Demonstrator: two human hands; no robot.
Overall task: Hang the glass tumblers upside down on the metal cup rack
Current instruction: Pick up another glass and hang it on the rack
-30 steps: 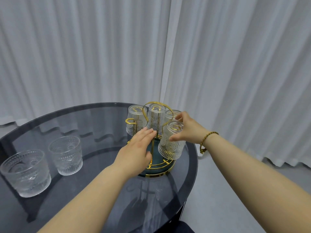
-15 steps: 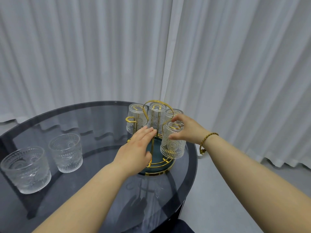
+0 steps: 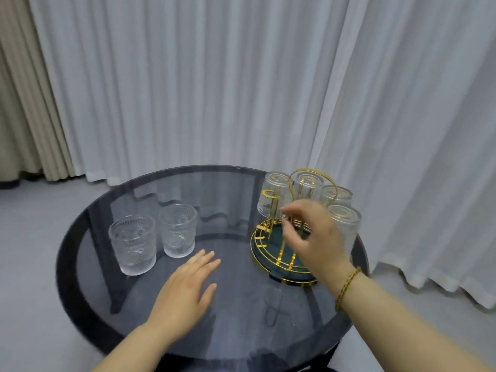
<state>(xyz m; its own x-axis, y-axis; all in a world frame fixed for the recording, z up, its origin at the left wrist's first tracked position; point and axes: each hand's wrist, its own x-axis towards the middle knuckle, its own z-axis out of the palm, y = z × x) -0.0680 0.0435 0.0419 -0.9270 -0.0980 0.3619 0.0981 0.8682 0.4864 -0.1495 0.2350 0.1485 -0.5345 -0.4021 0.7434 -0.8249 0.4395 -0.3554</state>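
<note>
A gold metal cup rack (image 3: 264, 238) with a dark teal base stands at the right of the round table. Several embossed glass tumblers hang upside down on it, the nearest one (image 3: 346, 226) at its right side. One bare gold peg (image 3: 269, 196) sticks up at the rack's left. Two more tumblers stand upright on the table's left: one nearer me (image 3: 133, 244), one behind it (image 3: 178, 230). My left hand (image 3: 188, 288) hovers flat and empty over the table, fingers toward those two. My right hand (image 3: 314, 237) is in front of the rack, fingers loosely spread, holding nothing.
The table (image 3: 233, 326) is a dark smoked-glass round top with a black rim; its edge runs close to the rack's right side. White curtains (image 3: 214, 89) hang behind, a beige curtain (image 3: 24, 116) at far left. Grey floor surrounds the table.
My right hand let go of the nearest tumbler, which now hangs on the rack, and drew back. My left hand left the rack and moved left toward the upright tumblers. The view shifted left.
</note>
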